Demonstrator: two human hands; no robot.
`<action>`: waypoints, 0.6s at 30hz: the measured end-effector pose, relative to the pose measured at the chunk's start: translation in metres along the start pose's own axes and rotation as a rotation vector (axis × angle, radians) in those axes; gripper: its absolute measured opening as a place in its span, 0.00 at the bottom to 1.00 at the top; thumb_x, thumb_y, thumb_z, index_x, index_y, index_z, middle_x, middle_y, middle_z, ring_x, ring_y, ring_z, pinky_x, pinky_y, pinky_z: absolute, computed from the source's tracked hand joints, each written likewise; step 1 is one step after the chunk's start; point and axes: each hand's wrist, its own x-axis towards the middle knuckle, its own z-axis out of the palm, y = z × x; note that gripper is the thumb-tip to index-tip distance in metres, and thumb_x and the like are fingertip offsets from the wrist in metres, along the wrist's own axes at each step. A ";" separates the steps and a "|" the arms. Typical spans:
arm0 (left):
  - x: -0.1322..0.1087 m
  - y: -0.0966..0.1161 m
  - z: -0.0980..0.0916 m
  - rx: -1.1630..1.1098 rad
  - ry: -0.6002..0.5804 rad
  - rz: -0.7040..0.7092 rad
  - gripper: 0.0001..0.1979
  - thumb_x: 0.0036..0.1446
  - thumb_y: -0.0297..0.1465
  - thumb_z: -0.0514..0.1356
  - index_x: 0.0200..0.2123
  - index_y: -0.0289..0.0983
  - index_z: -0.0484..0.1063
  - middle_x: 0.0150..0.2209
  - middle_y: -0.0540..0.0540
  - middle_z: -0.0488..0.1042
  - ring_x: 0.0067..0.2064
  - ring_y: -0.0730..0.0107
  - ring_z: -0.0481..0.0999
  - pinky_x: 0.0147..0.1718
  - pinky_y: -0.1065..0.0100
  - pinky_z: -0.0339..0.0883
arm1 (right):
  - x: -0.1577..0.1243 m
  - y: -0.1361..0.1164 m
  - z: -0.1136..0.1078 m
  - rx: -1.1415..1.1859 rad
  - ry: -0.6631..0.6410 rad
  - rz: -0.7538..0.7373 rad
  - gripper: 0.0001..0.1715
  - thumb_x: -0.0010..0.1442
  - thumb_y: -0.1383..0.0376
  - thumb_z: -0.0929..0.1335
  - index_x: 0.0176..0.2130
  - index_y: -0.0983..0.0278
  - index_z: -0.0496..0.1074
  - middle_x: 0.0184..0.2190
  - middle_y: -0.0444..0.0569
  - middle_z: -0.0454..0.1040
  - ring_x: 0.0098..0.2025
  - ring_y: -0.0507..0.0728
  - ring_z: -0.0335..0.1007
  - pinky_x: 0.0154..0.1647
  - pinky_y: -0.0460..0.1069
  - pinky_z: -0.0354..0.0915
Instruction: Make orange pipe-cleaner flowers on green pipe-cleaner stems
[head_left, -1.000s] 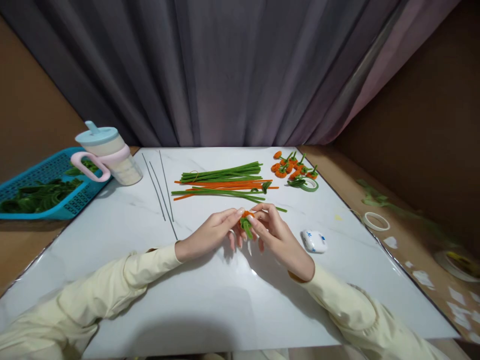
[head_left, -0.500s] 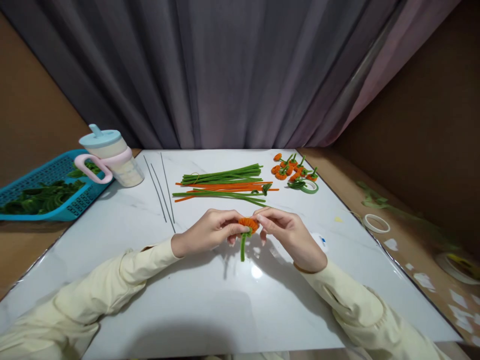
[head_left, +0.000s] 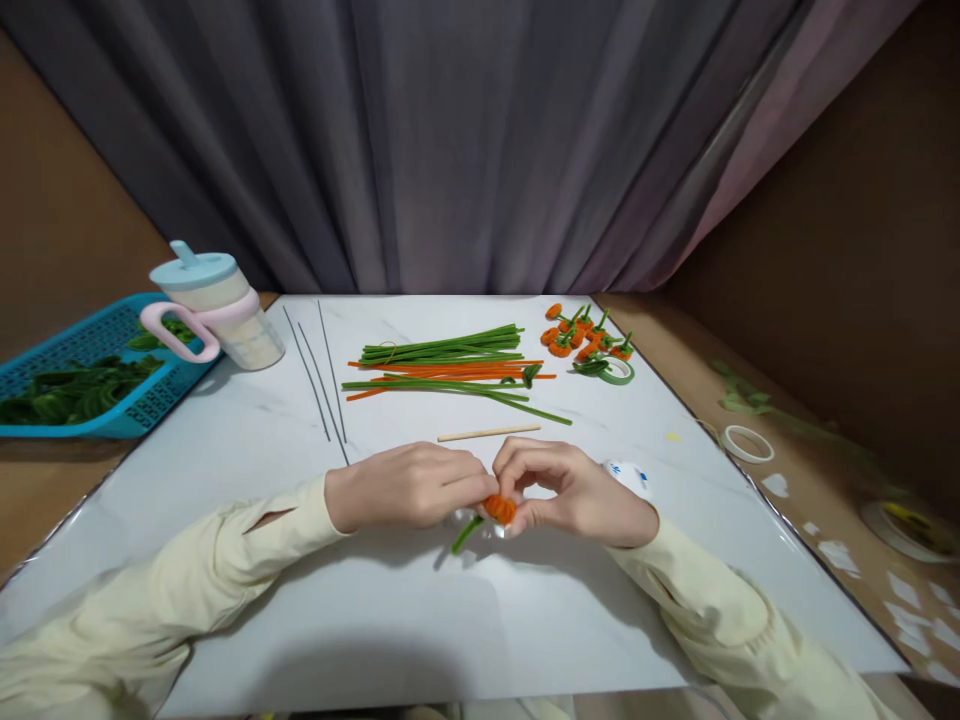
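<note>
Low over the table, a small orange pipe-cleaner flower (head_left: 500, 510) with a green stem is held between my two hands, its stem slanting down to the left. My left hand (head_left: 420, 485) pinches it from the left, the thumb hidden under the palm. From the right, the thumb and fingertips of my right hand (head_left: 574, 488) close on the orange head. Just beyond the hands lies a thin wooden stick (head_left: 489, 433). Green pipe cleaners (head_left: 442, 346) and orange pipe cleaners (head_left: 480, 371) are laid out behind it.
Several orange flowers (head_left: 589, 335) sit at the back right beside a green tape roll (head_left: 618, 371). To the left stand a lidded cup (head_left: 251, 335) and a blue basket (head_left: 135, 408) of green pieces. Thin wires (head_left: 307, 380) lie nearby. A white tape roll (head_left: 748, 444) is at the right.
Both hands have come lower and nearer with the flower. Its stem has swung from hanging straight down to slanting left. The wooden stick and more of a green pipe cleaner now show.
</note>
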 end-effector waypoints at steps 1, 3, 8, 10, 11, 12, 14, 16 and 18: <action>0.000 -0.001 0.000 -0.057 -0.006 -0.017 0.16 0.64 0.22 0.41 0.36 0.30 0.68 0.29 0.43 0.73 0.29 0.70 0.69 0.26 0.71 0.62 | 0.000 0.000 0.000 -0.038 0.010 -0.019 0.09 0.48 0.69 0.74 0.28 0.67 0.70 0.29 0.44 0.67 0.30 0.48 0.62 0.33 0.45 0.63; 0.001 -0.004 -0.001 -0.262 -0.036 -0.110 0.12 0.64 0.25 0.45 0.38 0.31 0.67 0.32 0.43 0.74 0.31 0.72 0.71 0.29 0.72 0.63 | 0.000 -0.001 0.000 -0.119 0.024 -0.059 0.08 0.49 0.68 0.73 0.28 0.66 0.69 0.29 0.44 0.68 0.31 0.49 0.64 0.33 0.46 0.63; 0.006 -0.006 -0.005 -0.790 -0.089 -0.436 0.16 0.52 0.33 0.64 0.43 0.36 0.66 0.40 0.47 0.73 0.39 0.73 0.72 0.38 0.75 0.64 | -0.003 0.000 0.003 -0.321 0.095 -0.194 0.08 0.57 0.63 0.68 0.30 0.65 0.68 0.29 0.47 0.69 0.32 0.51 0.65 0.34 0.48 0.65; 0.008 -0.004 -0.005 -0.828 -0.081 -0.494 0.16 0.50 0.33 0.65 0.42 0.36 0.67 0.38 0.48 0.74 0.38 0.74 0.71 0.38 0.75 0.63 | -0.005 0.000 0.006 -0.388 0.104 -0.265 0.07 0.60 0.64 0.65 0.32 0.65 0.68 0.30 0.49 0.69 0.32 0.52 0.65 0.33 0.48 0.65; 0.009 -0.003 -0.004 -0.826 -0.082 -0.508 0.15 0.51 0.34 0.64 0.41 0.35 0.68 0.36 0.49 0.73 0.36 0.75 0.71 0.37 0.75 0.62 | -0.006 0.000 0.008 -0.428 0.106 -0.297 0.06 0.61 0.65 0.64 0.33 0.66 0.68 0.31 0.50 0.69 0.33 0.53 0.65 0.33 0.48 0.65; 0.009 -0.002 -0.003 -0.820 -0.085 -0.512 0.14 0.51 0.34 0.64 0.39 0.35 0.69 0.34 0.50 0.73 0.34 0.75 0.70 0.36 0.76 0.62 | -0.007 -0.001 0.009 -0.469 0.111 -0.326 0.06 0.61 0.66 0.63 0.34 0.66 0.68 0.31 0.51 0.69 0.34 0.53 0.65 0.34 0.48 0.65; 0.009 0.000 -0.001 -0.810 -0.093 -0.503 0.12 0.52 0.35 0.63 0.37 0.34 0.70 0.30 0.52 0.71 0.30 0.77 0.66 0.32 0.77 0.60 | -0.007 -0.002 0.011 -0.543 0.116 -0.361 0.06 0.61 0.68 0.62 0.34 0.65 0.67 0.32 0.52 0.69 0.34 0.54 0.64 0.34 0.49 0.65; 0.009 0.001 0.000 -0.806 -0.093 -0.493 0.11 0.54 0.36 0.61 0.35 0.34 0.72 0.27 0.53 0.68 0.28 0.79 0.63 0.30 0.77 0.58 | -0.008 -0.003 0.012 -0.584 0.120 -0.376 0.06 0.61 0.71 0.61 0.34 0.65 0.67 0.31 0.52 0.69 0.34 0.54 0.64 0.34 0.50 0.65; 0.009 0.001 0.001 -0.799 -0.079 -0.499 0.11 0.55 0.36 0.60 0.35 0.33 0.72 0.26 0.53 0.66 0.27 0.79 0.60 0.28 0.77 0.57 | -0.007 -0.004 0.011 -0.598 0.120 -0.384 0.07 0.60 0.73 0.61 0.35 0.65 0.67 0.32 0.53 0.69 0.34 0.54 0.64 0.34 0.50 0.65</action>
